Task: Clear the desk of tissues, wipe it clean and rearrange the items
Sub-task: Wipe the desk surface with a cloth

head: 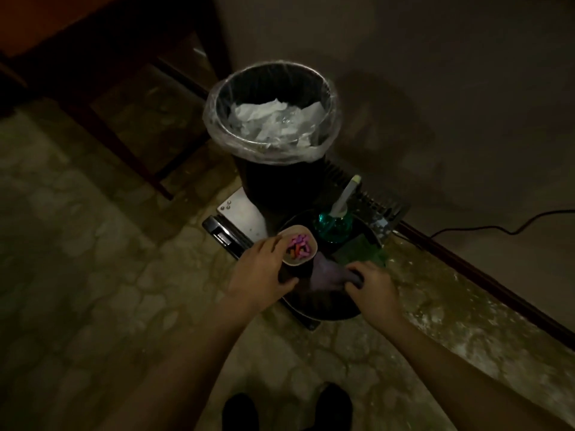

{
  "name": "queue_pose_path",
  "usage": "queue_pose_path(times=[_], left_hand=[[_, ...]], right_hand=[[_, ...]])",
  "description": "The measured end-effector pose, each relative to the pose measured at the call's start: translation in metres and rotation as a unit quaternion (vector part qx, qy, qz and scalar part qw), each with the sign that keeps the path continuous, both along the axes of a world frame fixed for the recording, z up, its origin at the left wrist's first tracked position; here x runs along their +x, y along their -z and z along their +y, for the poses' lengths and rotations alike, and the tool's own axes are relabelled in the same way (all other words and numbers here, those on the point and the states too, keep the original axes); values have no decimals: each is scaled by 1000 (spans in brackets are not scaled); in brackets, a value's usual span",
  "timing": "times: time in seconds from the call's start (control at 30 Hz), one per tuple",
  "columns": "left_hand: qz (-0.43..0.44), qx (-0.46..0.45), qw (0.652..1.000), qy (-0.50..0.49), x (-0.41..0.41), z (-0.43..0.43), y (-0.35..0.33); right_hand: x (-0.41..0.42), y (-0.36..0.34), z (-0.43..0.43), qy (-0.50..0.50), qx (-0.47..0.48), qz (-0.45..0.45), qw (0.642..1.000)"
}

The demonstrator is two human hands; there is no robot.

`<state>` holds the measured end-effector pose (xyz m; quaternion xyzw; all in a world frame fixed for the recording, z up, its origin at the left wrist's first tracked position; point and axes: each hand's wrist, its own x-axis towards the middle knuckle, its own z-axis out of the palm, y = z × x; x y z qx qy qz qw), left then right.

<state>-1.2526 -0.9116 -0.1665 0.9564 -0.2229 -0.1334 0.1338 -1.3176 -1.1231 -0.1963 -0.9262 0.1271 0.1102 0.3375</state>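
Observation:
A black bin (267,178) lined with clear plastic stands on the floor, with crumpled white tissues (273,122) inside it. In front of it lies a dark round tray (326,309). My left hand (264,272) grips a paper cup (300,247) full of pink and orange small pieces, at the tray's left side. My right hand (371,283) pinches a purple cloth (326,272) lying in the tray. A teal spray bottle (334,225) with a white nozzle and a green item (364,253) sit at the tray's far side.
The scene is dim. A dark wooden table leg (124,150) stands at left. A flat metal device (239,213) lies under the bin and tray. A black cable (497,228) runs along the wall at right. My dark shoes (289,409) show at the bottom.

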Motion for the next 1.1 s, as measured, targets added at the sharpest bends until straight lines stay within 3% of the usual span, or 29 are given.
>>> queue_pose_path(times=[0.23, 0.4, 0.53, 0.77, 1.1], left_hand=[[-8, 16, 999, -29, 4, 5, 6], [-47, 34, 997, -44, 0, 9, -19], [-70, 42, 994, -77, -9, 19, -70], [-124, 78, 981, -129, -29, 67, -193], [-139, 87, 951, -264, -115, 194, -325]], right_hand=[[12, 23, -6, -53, -14, 42, 998], [21, -10, -5, -150, -56, 35, 987], [22, -69, 8, -231, -97, 15, 968], [35, -211, 55, -282, -86, -67, 953], [20, -361, 177, -419, -97, -177, 885]])
